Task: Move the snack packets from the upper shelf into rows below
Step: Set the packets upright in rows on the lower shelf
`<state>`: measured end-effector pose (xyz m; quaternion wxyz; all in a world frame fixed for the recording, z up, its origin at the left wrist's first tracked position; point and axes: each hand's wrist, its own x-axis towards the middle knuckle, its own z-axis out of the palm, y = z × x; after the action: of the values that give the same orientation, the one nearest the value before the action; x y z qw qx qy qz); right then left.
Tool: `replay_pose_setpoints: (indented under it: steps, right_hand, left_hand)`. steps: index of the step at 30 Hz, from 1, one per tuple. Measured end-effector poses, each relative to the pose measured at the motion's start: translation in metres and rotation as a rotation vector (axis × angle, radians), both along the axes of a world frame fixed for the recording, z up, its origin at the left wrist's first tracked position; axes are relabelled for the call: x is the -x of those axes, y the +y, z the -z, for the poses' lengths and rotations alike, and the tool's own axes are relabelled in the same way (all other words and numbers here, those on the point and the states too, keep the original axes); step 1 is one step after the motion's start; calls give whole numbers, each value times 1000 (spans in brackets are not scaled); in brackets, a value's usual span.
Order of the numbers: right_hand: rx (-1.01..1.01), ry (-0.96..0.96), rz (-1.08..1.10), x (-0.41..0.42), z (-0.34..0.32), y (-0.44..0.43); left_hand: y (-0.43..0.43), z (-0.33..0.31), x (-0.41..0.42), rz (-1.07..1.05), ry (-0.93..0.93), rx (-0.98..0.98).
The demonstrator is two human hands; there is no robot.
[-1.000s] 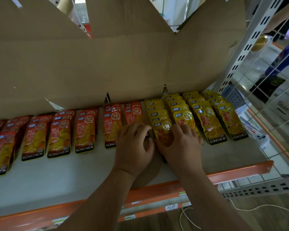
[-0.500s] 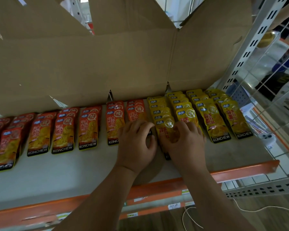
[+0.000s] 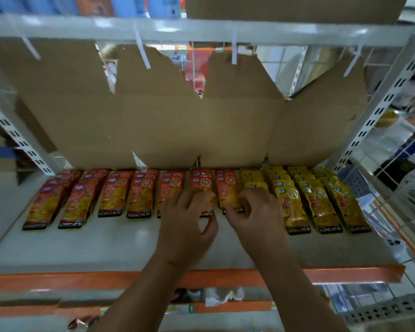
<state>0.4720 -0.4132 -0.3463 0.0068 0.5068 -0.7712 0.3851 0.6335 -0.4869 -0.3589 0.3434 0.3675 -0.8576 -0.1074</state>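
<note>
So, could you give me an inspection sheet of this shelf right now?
Surface: pale shelf, orange front edge.
Job's things: red packets in rows on the left, yellow packets on the right.
Clutter: nothing seen.
Hands: right hand pinches a red packet's lower edge; left hand curls over another, grip unclear.
Cables: nothing seen.
Surroundings: cardboard behind, wire mesh on the right.

Red packets (image 3: 139, 197) left, yellow packets (image 3: 321, 207) right, overlapping rows flat on shelf (image 3: 106, 245); perhaps eleven rows.
</note>
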Motion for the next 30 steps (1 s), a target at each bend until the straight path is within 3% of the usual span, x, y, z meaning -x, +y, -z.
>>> replay_pose_setpoints:
  steps: [6, 14, 22, 30]
  right_hand:
    - [180, 7, -281, -101, -102, -30]
    - [441, 111, -445, -305, -226, -66]
    - [448, 106, -654, -480, -313, -90]
    - [368, 136, -790, -577, -380, -131]
  left_hand:
    - [-15, -103, -111, -148, 17, 108]
    - [-9, -235, -329, -349, 77, 349]
    - [19, -320, -532, -560, -2, 397]
    - [6, -366, -646, -659, -73, 310]
